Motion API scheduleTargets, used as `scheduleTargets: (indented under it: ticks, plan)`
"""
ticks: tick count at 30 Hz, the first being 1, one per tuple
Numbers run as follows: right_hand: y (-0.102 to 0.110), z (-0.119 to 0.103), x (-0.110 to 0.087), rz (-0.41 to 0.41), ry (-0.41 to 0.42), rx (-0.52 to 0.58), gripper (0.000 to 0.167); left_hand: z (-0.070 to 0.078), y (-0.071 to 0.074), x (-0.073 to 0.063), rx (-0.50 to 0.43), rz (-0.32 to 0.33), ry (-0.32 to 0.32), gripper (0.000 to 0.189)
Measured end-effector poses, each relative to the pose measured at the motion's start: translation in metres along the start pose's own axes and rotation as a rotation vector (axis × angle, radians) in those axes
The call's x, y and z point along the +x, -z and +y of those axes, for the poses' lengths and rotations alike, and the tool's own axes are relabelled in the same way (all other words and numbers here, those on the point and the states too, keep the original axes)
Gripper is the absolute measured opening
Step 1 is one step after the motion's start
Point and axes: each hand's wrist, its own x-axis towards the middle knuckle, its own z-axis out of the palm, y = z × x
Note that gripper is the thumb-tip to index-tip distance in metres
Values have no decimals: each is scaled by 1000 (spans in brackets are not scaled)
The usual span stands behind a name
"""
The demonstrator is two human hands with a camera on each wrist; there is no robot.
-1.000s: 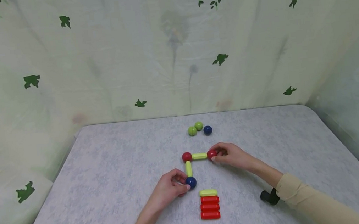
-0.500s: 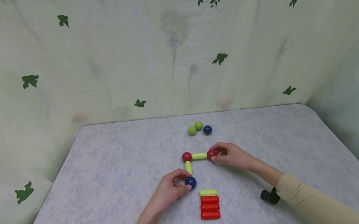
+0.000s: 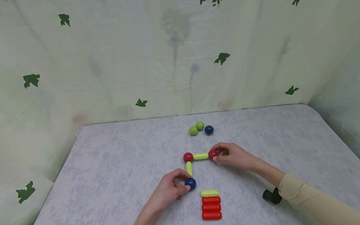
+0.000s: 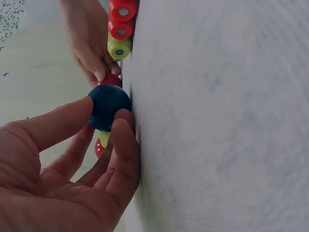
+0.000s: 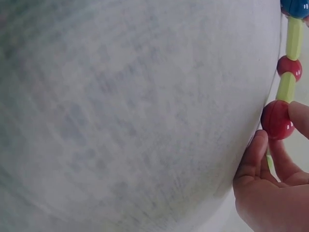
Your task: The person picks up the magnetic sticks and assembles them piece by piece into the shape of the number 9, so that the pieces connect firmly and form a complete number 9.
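Smooth, glossy plastic is seen in the balls [image 3: 191,183] and rods [image 3: 211,208], metal in the rod-end discs [image 4: 121,32]; a matt finish is shown by desk [image 3: 123,160] and cloth sleeve [image 3: 312,197].

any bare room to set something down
Bare tabletop: left of the left hand, and beyond the right hand toward the far right corner. Mid-table is crowded: two green balls, a loose blue ball, the ball-and-rod chain both hands hold, and a row of red and yellow rods.
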Motion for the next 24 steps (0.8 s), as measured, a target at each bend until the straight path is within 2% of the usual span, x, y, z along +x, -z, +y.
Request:
scheduleTargets:
  ticks: [7,11,17,21,24]
  plan:
    - [3,-3,0,-1,9,4,38,0,0,1,4,7,2,27]
    - [4,-7,-6,13,6,6,40,0,0,0,-7,5,-1,26]
    - [1,-19,-28,122,-20,-4,37,-1,1,0,-20,-2,-4,26]
    - [-2,-29,-45,188,13,-29,35,0,1,0,-21,-1,-6,26]
    - [-4,-34,-57,208,23,-28,34,0,1,0,-16,1,-8,26]
